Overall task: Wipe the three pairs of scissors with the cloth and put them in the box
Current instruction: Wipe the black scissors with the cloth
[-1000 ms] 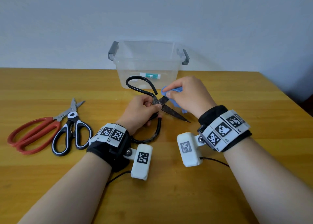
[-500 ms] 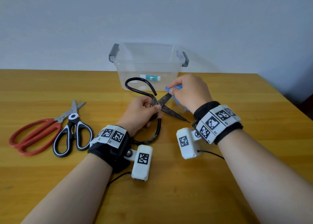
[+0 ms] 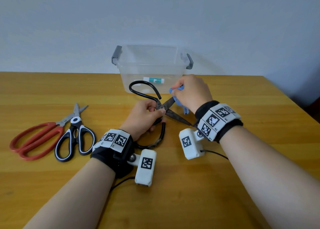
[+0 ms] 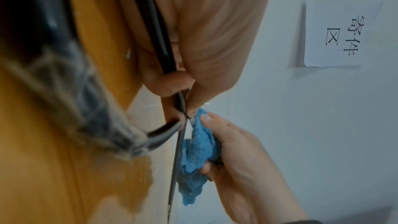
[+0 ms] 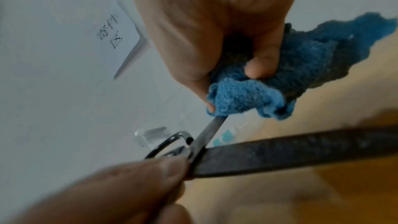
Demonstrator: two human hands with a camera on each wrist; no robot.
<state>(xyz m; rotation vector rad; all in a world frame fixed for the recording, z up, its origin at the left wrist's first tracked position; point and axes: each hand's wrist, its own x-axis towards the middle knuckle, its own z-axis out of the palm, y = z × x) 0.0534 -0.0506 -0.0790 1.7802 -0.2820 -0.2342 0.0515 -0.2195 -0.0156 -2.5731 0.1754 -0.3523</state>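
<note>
My left hand [image 3: 147, 115] pinches the black iron scissors [image 3: 170, 104] at their pivot, above the table, blades spread apart. The right hand [image 3: 187, 93] grips a bunched blue cloth [image 3: 178, 99] folded around the far blade. In the right wrist view the cloth [image 5: 247, 98] covers that blade's outer end while the near blade [image 5: 301, 149] points right. The left wrist view shows the cloth [image 4: 198, 152] pressed against the thin blade edge. Red-handled scissors [image 3: 34, 140] and black-and-white scissors [image 3: 76, 138] lie at the left. The clear box [image 3: 152, 67] stands behind the hands.
The box has grey latches [image 3: 116, 55] and a small teal-labelled tube [image 3: 154, 80] inside. It stands at the wooden table's [image 3: 242, 185] back edge against a pale wall. A paper sign [image 4: 336, 33] hangs on the wall. The table's right edge lies near my right forearm.
My right hand has slid the cloth outward along the far blade, away from the pivot, towards the box. The left hand keeps its hold on the pivot.
</note>
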